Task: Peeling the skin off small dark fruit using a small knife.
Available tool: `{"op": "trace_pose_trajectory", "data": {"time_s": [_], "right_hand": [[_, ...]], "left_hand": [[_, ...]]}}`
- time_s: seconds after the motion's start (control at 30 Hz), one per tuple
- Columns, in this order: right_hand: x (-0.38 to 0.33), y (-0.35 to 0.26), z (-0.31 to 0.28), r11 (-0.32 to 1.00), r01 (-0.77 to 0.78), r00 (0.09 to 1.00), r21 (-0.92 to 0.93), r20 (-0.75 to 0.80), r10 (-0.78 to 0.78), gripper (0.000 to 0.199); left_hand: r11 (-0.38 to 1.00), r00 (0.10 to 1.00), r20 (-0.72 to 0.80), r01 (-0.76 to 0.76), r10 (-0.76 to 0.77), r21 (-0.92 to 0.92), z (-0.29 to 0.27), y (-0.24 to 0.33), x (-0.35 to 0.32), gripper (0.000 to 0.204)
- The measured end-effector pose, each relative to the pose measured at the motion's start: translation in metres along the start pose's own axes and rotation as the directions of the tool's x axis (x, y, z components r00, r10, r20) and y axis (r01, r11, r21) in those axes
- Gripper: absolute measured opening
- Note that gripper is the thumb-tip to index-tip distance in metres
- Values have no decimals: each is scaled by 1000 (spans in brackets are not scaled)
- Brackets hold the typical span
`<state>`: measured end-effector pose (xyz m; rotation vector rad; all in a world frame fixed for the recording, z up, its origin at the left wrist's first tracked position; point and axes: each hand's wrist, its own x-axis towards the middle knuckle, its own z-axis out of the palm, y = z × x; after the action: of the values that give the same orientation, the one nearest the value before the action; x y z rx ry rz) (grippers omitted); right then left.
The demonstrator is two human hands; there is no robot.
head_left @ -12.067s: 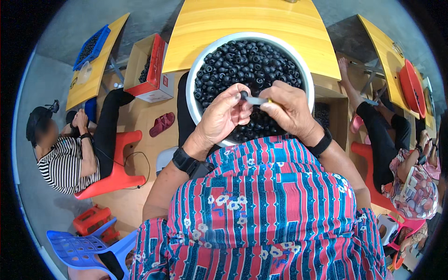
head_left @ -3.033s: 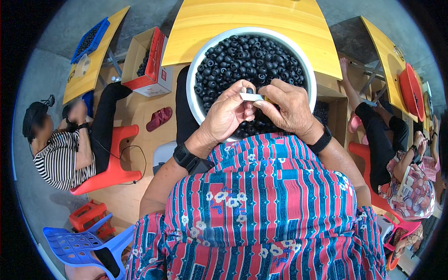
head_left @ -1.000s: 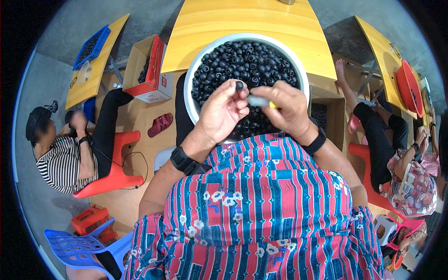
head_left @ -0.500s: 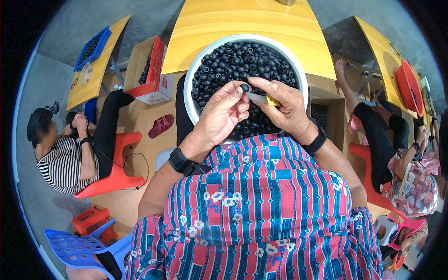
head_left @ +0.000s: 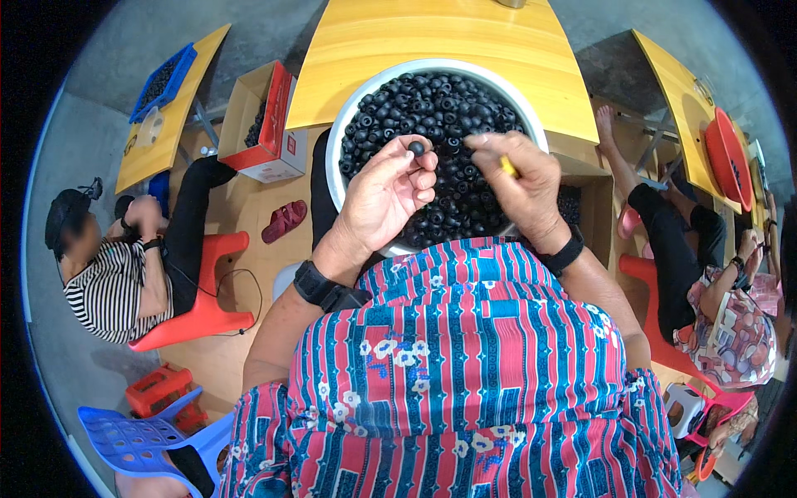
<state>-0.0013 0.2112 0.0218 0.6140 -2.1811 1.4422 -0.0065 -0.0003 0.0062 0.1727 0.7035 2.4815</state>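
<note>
Before me a wide metal basin [head_left: 334, 158] holds a heap of small round black pieces [head_left: 397, 108], many with a ringed hollow in one end; their exact kind I cannot make out. My left hand [head_left: 383, 187] pinches one dark round piece [head_left: 416, 148] between thumb and fingertips, above the basin's left part. Over its right part, my right hand [head_left: 525, 187], smeared by motion, is closed around a small knife [head_left: 509, 167]. Only its yellow handle shows clearly; the blade is not discernible now. The two hands are apart.
A yellow wooden table [head_left: 440, 33] lies beyond the basin. An open cardboard box [head_left: 257, 124] with dark pieces stands left, another box [head_left: 594, 203] right. People on red stools [head_left: 217, 274] sit both sides. A blue chair [head_left: 124, 427] is behind left, a sandal [head_left: 285, 221] on the floor.
My right hand has moved right with the knife, away from my left hand. The left hand has shifted slightly left, still pinching a round piece.
</note>
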Motion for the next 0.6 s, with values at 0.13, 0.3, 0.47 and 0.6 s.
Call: {"op": "trace_pose_trajectory", "data": {"time_s": [0.13,0.3,0.47,0.6], "right_hand": [[1,4,-2,976,-159,974,150,-136,179,15],[0,7,-1,983,-126,982,133,-125,142,15],[0,7,0,986,-118,981,118,-140,134,15],[-2,6,-1,983,-141,980,118,-124,156,15]], "left_hand": [[998,994,-106,34,-28,60,13,12,1,19],[321,990,-21,-25,140,947,31,11,17,22],[-510,887,347,-156,304,846,22,5,30,25],[-556,914,307,-115,266,823,22,5,35,24]]}}
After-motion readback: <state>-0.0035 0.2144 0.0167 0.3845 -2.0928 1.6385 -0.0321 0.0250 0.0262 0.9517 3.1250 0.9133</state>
